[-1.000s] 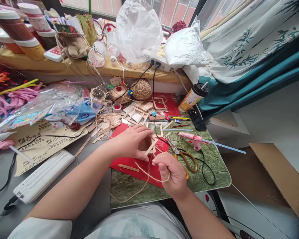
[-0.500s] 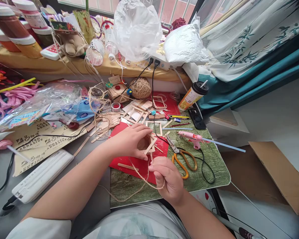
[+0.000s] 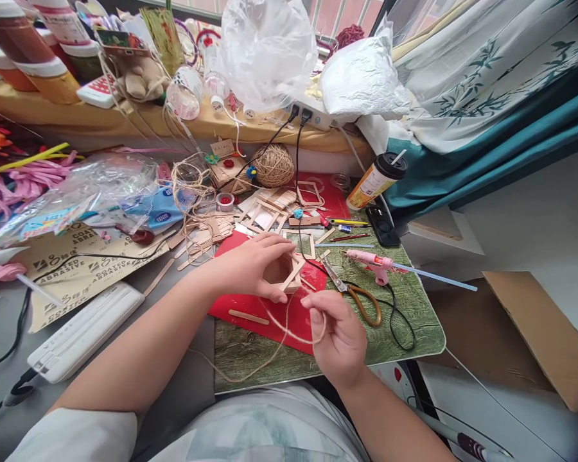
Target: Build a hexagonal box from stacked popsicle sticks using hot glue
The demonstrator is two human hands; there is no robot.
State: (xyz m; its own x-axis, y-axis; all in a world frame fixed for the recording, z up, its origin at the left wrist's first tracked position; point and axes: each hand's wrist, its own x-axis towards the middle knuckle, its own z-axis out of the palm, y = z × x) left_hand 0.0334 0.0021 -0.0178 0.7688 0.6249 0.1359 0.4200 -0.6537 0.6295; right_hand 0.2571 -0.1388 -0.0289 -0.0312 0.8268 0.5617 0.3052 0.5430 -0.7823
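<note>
**Twine and a small stick frame on a crowded bench**

The bench point(image 3: 183, 385) is grey and strewn with craft supplies. On it lies a green mat point(image 3: 404, 321), and on the mat a red sheet point(image 3: 250, 305). A clear plastic bag point(image 3: 267, 51) stands on the shelf behind, and a ball of twine point(image 3: 273, 165) sits at the back of the bench. A pink glue gun point(image 3: 373, 262) lies on the mat to the right, with orange-handled scissors point(image 3: 359, 298) just beside it.

The left hand point(image 3: 250, 266) is closed around a small wooden stick frame point(image 3: 289, 273), holding it over the red sheet. The right hand point(image 3: 334, 337), just in front of the frame, pinches a strand of jute twine point(image 3: 289, 333) between thumb and fingers; the strand loops from the frame past the hand and trails over the mat toward the person's body. A loose wooden stick point(image 3: 248, 316) lies on the red sheet below the left hand.
</note>
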